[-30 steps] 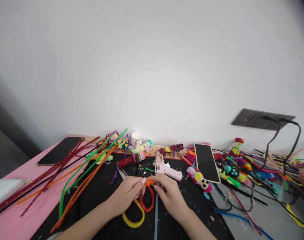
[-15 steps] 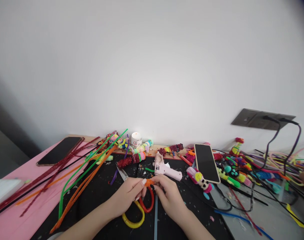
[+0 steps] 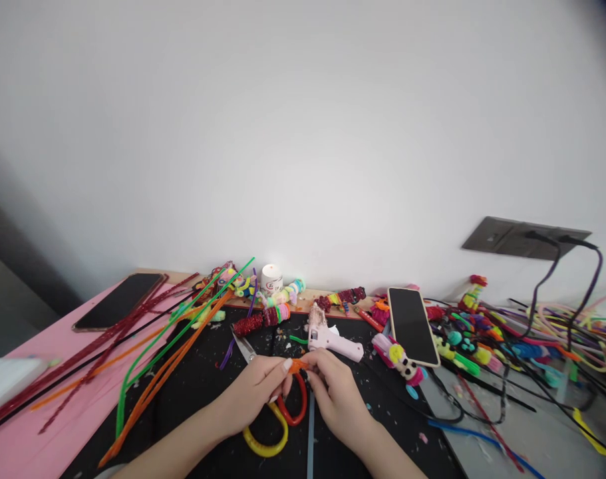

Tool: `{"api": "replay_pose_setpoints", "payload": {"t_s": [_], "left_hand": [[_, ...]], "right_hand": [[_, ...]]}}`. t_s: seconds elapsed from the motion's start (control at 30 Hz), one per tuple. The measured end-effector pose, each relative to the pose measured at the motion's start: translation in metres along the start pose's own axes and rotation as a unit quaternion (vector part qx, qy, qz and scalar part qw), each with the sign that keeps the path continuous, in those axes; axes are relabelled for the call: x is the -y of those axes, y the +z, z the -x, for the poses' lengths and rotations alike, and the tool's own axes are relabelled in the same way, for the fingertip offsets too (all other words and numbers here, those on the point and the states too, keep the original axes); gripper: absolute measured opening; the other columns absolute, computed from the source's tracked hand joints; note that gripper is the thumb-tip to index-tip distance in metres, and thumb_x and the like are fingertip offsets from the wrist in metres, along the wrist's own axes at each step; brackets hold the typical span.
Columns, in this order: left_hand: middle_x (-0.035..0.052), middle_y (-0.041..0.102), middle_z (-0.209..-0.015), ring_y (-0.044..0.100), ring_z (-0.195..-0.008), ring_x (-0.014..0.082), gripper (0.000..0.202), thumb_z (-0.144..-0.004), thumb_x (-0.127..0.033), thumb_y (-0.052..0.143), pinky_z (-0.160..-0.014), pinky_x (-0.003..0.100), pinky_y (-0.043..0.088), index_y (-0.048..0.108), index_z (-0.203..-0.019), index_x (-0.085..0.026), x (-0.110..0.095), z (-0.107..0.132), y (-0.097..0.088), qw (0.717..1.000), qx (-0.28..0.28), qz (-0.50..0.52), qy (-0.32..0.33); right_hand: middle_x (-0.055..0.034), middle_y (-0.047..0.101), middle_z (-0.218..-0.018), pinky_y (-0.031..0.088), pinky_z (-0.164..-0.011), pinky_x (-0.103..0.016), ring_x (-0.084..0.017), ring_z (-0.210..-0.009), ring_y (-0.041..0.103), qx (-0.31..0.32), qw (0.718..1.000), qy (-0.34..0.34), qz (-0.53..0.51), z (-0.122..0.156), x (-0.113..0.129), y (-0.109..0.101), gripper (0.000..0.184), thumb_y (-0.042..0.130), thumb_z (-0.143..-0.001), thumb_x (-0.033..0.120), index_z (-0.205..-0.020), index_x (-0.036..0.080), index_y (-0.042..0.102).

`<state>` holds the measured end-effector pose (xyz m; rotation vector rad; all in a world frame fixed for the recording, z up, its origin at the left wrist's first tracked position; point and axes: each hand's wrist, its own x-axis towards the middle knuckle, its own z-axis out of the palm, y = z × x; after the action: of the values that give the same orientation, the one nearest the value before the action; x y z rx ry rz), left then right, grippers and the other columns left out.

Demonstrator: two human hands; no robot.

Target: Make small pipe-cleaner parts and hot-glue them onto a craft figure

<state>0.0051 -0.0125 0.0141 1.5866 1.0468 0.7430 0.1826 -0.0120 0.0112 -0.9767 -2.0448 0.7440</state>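
While the left hand (image 3: 251,392) pinches an orange pipe-cleaner piece (image 3: 297,365), lower centre, the right hand (image 3: 338,394) pinches its right end.

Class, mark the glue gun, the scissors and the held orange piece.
Glue gun (image 3: 338,343), head view: on its handle.
Scissors (image 3: 265,451), head view: on the yellow handle loop.
Held orange piece (image 3: 297,365), head view: on its exposed middle.

No text can be read; the small print on the white cylinder (image 3: 271,275) is too blurred.
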Motion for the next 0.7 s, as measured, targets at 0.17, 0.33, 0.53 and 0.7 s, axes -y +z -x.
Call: {"api": "replay_pose_setpoints", "payload": {"t_s": [0.17, 0.33, 0.53, 0.7], "left_hand": [[-0.0059, 0.037, -0.05, 0.034, -0.049, 0.0112, 0.044, -0.091, -0.041, 0.03, -0.05, 0.024, 0.026, 0.046, -0.057, -0.018, -0.003, 0.0, -0.003, 1.0, -0.012, -0.002, 0.009], [-0.0062, 0.036, -0.05, 0.032, -0.048, 0.0109, 0.044, -0.091, -0.041, 0.03, -0.048, 0.024, 0.025, 0.045, -0.056, -0.018, -0.005, 0.0, -0.003, 1.0, -0.017, 0.008, 0.012], [-0.0064, 0.034, -0.049, 0.033, -0.048, 0.0107, 0.045, -0.091, -0.04, 0.029, -0.048, 0.024, 0.025, 0.044, -0.055, -0.018, -0.002, 0.002, 0.004, 1.0, 0.003, -0.005, 0.015], [-0.0054, 0.037, -0.05, 0.038, -0.05, 0.0117, 0.045, -0.092, -0.038, 0.027, -0.051, 0.024, 0.027, 0.044, -0.055, -0.018, -0.003, 0.002, 0.004, 0.998, 0.001, -0.058, 0.03]], "right_hand": [[-0.0027, 0.056, -0.08, 0.043, -0.065, -0.026, -0.016, -0.072, 0.054, -0.013, 1.0, 0.005, -0.01, 0.0, 0.0, 0.0, 0.022, 0.043, -0.085, 0.007, -0.098, 0.02, 0.056], [-0.0033, 0.056, -0.084, 0.042, -0.066, -0.026, -0.016, -0.074, 0.053, -0.013, 0.998, 0.007, -0.053, 0.0, 0.004, -0.004, 0.017, 0.041, -0.091, 0.018, -0.101, 0.019, 0.054], [0.0015, 0.048, -0.066, 0.035, -0.056, -0.023, -0.013, -0.06, 0.044, -0.014, 0.998, 0.035, -0.048, 0.001, 0.004, 0.003, 0.025, 0.037, -0.093, 0.023, -0.07, 0.019, 0.046], [0.0026, 0.045, -0.063, 0.033, -0.054, -0.023, -0.012, -0.058, 0.041, -0.034, 0.997, 0.048, -0.046, 0.001, 0.003, 0.007, 0.026, 0.038, -0.092, 0.022, -0.066, 0.019, 0.043]]}}
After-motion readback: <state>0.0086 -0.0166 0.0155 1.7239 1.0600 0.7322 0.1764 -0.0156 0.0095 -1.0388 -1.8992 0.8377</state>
